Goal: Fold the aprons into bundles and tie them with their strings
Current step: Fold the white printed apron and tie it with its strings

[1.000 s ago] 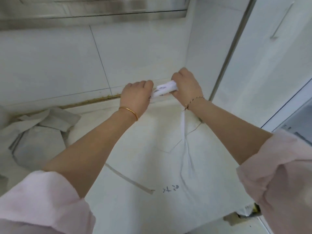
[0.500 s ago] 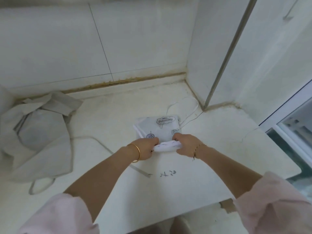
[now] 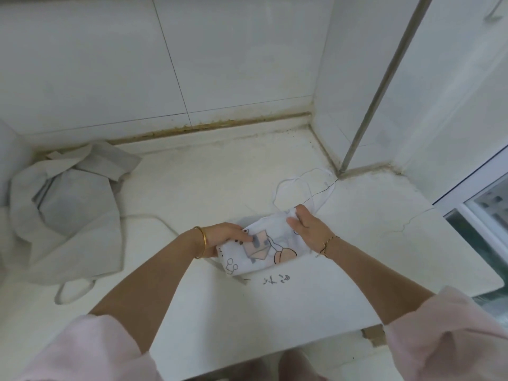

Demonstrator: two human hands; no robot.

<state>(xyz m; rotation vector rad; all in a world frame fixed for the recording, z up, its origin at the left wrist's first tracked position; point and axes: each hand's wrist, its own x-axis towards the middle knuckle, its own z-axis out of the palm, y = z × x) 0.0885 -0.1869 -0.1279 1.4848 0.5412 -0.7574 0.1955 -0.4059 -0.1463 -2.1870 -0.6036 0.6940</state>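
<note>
1. Two hands were on the folded apron (image 3: 264,251), which lay on the counter (image 3: 192,188), right of centre and toward the near edge. Its print was partly covered and blurred.
2. Strings (image 3: 299,185) looped loose on the far side. Their join to the cloth was hidden behind the right hand.
3. Left hand (image 3: 225,239) gripped the left end, fingers over the top, thumb hidden underneath.
4. Right hand (image 3: 306,229) lay on the right end, thumb splayed left, fingertips past the far edge. Clamping or just pressing: couldn't tell.
5. Second apron (image 3: 68,215) sat crumpled at left, cut off by the frame.
</note>
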